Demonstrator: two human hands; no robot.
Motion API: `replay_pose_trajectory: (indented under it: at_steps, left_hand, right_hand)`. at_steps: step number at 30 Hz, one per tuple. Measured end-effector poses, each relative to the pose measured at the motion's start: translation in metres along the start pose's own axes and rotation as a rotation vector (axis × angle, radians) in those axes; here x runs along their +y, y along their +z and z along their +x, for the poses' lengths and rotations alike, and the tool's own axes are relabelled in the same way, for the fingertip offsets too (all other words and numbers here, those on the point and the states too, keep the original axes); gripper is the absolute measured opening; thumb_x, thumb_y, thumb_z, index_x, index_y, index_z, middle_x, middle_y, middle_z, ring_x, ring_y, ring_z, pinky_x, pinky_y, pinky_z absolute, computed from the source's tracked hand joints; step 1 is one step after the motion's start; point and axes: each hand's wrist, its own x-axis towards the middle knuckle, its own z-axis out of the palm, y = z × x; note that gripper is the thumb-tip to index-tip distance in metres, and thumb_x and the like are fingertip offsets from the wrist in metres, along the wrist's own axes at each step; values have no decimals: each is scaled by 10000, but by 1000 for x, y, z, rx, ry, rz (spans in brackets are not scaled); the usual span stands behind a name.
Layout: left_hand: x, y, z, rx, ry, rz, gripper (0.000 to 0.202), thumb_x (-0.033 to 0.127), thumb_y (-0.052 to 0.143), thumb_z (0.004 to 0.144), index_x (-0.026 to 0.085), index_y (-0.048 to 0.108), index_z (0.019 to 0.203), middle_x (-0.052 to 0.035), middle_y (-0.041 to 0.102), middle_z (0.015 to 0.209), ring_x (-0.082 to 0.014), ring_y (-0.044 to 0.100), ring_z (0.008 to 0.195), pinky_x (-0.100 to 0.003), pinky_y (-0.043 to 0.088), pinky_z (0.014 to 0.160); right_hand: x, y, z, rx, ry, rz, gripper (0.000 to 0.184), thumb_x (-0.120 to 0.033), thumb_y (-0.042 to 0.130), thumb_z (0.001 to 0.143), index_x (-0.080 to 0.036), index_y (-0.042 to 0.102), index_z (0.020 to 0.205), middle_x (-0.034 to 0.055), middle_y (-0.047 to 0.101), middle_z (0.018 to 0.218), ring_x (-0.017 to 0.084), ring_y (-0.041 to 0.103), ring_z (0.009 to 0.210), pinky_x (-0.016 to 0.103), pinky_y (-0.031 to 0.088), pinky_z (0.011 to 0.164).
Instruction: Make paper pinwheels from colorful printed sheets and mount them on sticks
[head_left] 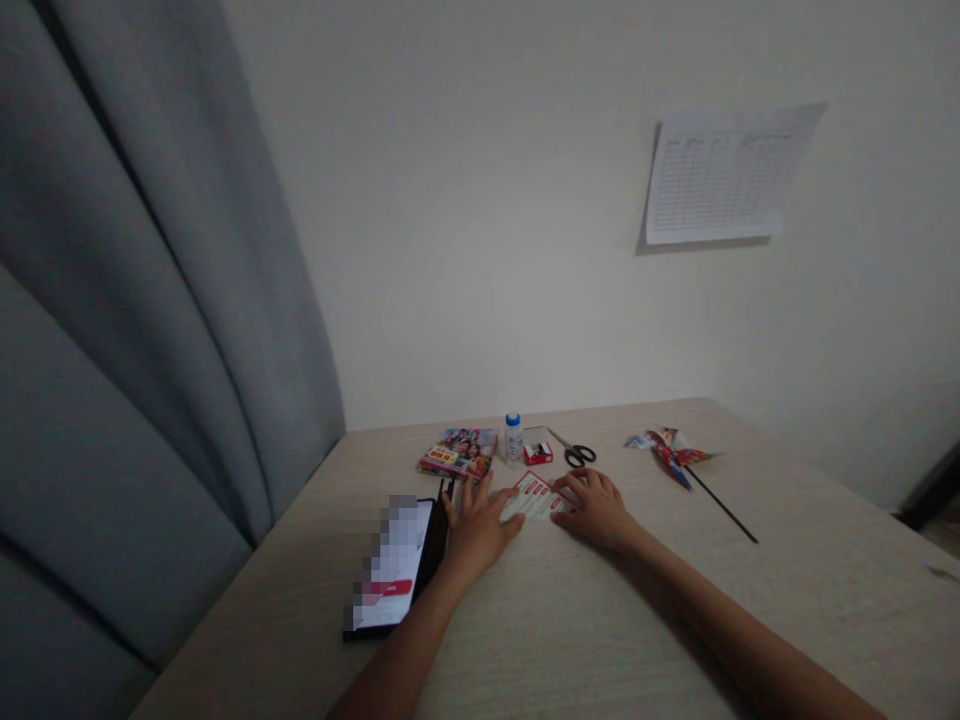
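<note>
A small white paper piece with red print [534, 492] lies on the table between my two hands. My left hand [478, 525] rests with fingers spread, its thumb and index finger at the paper's left edge. On the other side, my right hand [598, 512] lies with bent fingers, thumb and index apart on the paper's right edge. Just past the left fingertips is a stack of colourful printed leaflets [459, 452]. A clear bottle with a blue cap [514, 440], a small red box [538, 454] and black-handled scissors [579, 456] stand or lie beyond the paper.
Left of my left forearm lies a phone [394, 570] with its screen lit, in a dark case. A paper pinwheel [671, 453] on a dark stick lies to the right. The wall behind carries a printed sheet [720, 180]; a grey curtain [165, 250] hangs at left.
</note>
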Motion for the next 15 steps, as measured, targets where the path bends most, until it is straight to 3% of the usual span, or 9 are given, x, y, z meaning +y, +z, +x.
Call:
replay_pose_trajectory:
  at_steps: [9, 15]
  left_hand:
    - [1, -1, 0, 5, 0, 9, 465, 567, 549, 865, 466, 560, 1320, 16, 254, 1619, -386, 116, 1489, -719, -1, 1118]
    - [0, -1, -1, 5, 2, -7, 466, 562, 552, 862, 472, 558, 1319, 16, 257, 1618, -385, 112, 1492, -723, 3, 1115]
  right_hand:
    - [17, -11, 7, -89, -46, 1, 508, -398, 687, 754, -387, 596, 1253, 52, 441, 1424, 287, 389, 1325, 459, 330, 1057]
    - [32, -13, 13, -100, -135, 7, 503, -374, 691, 753, -327, 622, 1249, 92, 464, 1419, 288, 426, 1316, 447, 352, 1066]
